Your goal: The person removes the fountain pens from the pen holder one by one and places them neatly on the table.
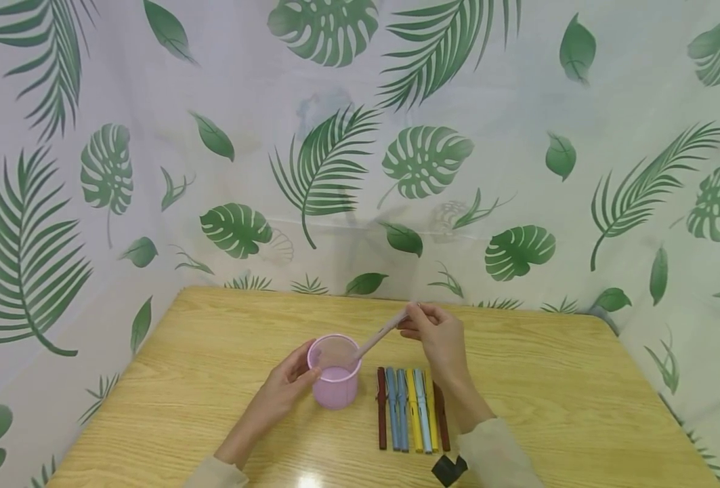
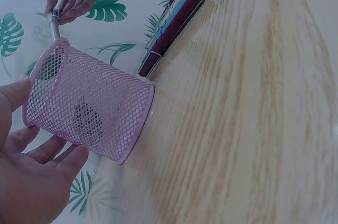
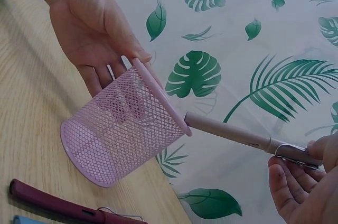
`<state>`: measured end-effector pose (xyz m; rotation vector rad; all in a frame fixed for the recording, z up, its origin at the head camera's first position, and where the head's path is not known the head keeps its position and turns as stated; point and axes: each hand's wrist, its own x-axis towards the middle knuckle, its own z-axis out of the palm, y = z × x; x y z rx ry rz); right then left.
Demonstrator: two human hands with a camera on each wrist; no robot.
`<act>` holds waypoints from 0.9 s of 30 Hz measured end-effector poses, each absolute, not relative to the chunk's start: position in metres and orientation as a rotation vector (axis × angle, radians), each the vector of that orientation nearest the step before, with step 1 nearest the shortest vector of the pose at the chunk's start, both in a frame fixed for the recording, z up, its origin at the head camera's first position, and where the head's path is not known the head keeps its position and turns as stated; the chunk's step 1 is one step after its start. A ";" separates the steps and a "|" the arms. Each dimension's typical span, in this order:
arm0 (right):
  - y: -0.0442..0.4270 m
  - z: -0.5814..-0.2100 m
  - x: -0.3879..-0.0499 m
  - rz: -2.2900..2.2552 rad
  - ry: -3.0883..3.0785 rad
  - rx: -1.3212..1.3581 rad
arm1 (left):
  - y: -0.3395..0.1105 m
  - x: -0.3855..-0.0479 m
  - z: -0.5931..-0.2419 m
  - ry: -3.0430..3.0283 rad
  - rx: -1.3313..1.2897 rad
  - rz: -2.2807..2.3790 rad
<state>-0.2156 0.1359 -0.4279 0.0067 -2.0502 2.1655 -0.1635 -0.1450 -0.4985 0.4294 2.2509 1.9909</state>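
Observation:
My left hand (image 1: pixel 279 392) holds a pink mesh pen holder (image 1: pixel 335 394) by its side, the thumb at the rim and the fingers round the far side. The holder stands on the table, its mouth facing up. Above and to its right, my right hand (image 1: pixel 443 342) pinches the clip end of a pale pinkish-beige pen (image 3: pixel 227 130). This pen slants down to the left, with its lower end at the holder's rim. To the holder's right lies a row of several pens, among them a dark red pen (image 1: pixel 382 410), a yellow pen (image 1: pixel 413 410) and a light blue pen (image 1: pixel 422 410).
The wooden table (image 1: pixel 579 400) reaches back to a white curtain (image 1: pixel 506 183) printed with green leaves. A small black object (image 1: pixel 449 470) is beside the right sleeve (image 1: pixel 496 453), close to the lower edge of the head view.

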 end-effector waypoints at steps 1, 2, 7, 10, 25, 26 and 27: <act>0.138 -0.427 -0.216 2.169 -2.042 0.002 | -0.145 -0.164 -0.498 2.254 0.431 1.987; 0.140 -0.426 -0.216 2.170 -2.034 -0.003 | -0.145 -0.164 -0.498 2.253 0.431 1.987; 0.149 -0.423 -0.214 2.191 -2.008 -0.020 | -0.145 -0.164 -0.498 2.258 0.429 1.975; 0.156 -0.422 -0.213 2.186 -2.013 -0.026 | -0.145 -0.165 -0.499 2.257 0.431 1.974; 0.191 -0.420 -0.202 2.081 -2.094 -0.040 | -0.144 -0.163 -0.497 2.249 0.430 1.993; 0.194 -0.420 -0.202 2.075 -2.101 -0.049 | -0.144 -0.163 -0.497 2.248 0.423 1.992; 0.196 -0.420 -0.201 2.069 -2.108 -0.058 | -0.144 -0.163 -0.497 2.248 0.419 1.991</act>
